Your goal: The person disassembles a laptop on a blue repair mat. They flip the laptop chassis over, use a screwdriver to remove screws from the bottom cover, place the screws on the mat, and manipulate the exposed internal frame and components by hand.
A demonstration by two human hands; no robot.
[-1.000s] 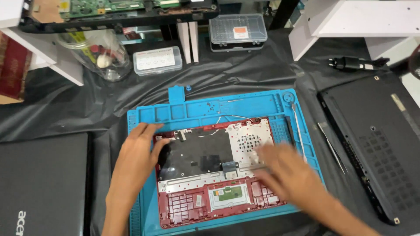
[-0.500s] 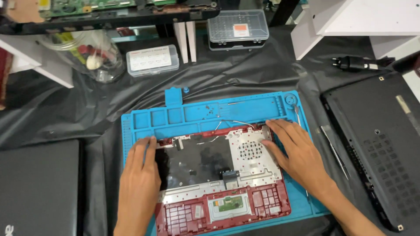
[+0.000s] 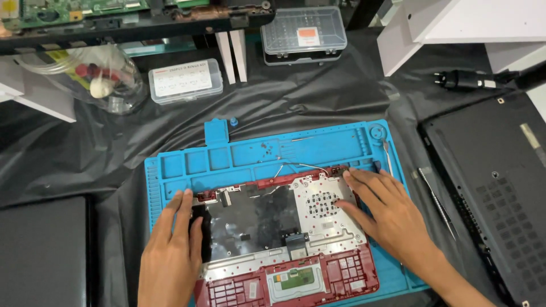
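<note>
Fingers [image 3: 181, 213] of the left hand [image 3: 170, 256]: held together, laid flat and extended along the left edge of the red laptop palmrest shell [image 3: 284, 244], tips near its upper left corner; nothing pinched.
Fingers [image 3: 369, 182] of the right hand [image 3: 387, 213]: slightly spread, flat on the shell's upper right corner, thumb reaching onto the perforated silver shield plate [image 3: 324, 210]; nothing gripped.
Red laptop palmrest shell: inner side up, lying on the blue silicone repair mat [image 3: 256, 156], lower centre of the view, between the two hands. Dark film covers its left half; a green touchpad board [image 3: 296, 278] sits in the lower middle.
Blue silicone repair mat: on black plastic sheeting [image 3: 85, 153], compartments along its top edge.
Black laptop base [image 3: 495, 187]: right of the mat, underside up.
Metal pry tool [image 3: 437, 202]: between mat and black base.
Clear parts boxes [image 3: 185, 79] and [image 3: 304, 34]: at the rear, apart from the mat.
Dark closed laptop [image 3: 42, 250]: lower left.
</note>
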